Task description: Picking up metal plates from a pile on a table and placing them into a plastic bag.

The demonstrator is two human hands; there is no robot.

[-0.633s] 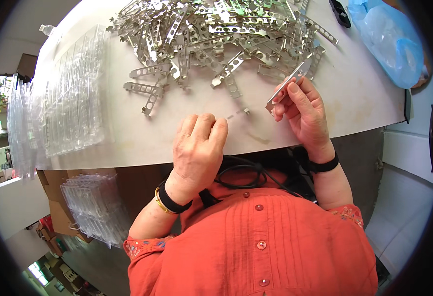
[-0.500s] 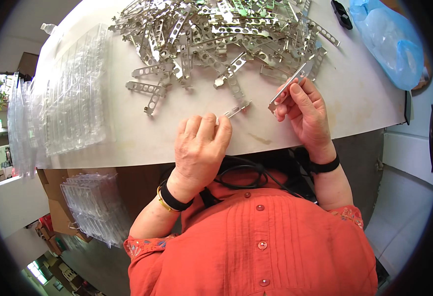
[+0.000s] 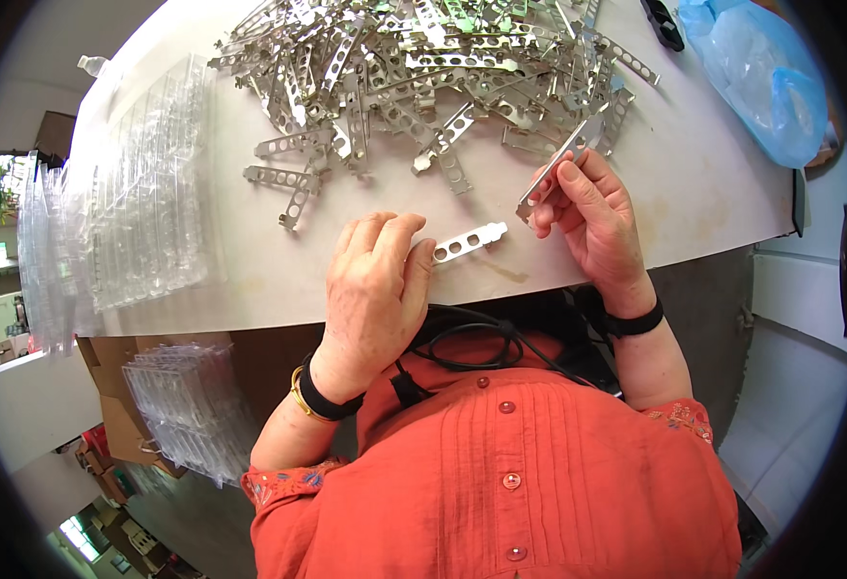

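My left hand is closed on one end of a slim metal bracket with round holes; its far end points right, just above the table. In my right hand, another metal bracket is pinched between thumb and fingers, tilted with its upper end away from me. Beyond both hands lies a large loose pile of similar metal brackets, some stray ones at its near side.
Clear plastic trays lie on the table at the left. More stacked trays stand below the table edge by a cardboard box. A blue plastic bag and a black object are at the far right.
My left hand has shifted slightly left, and its bracket has turned so the row of holes faces up. My right hand has barely moved, still holding its bracket.
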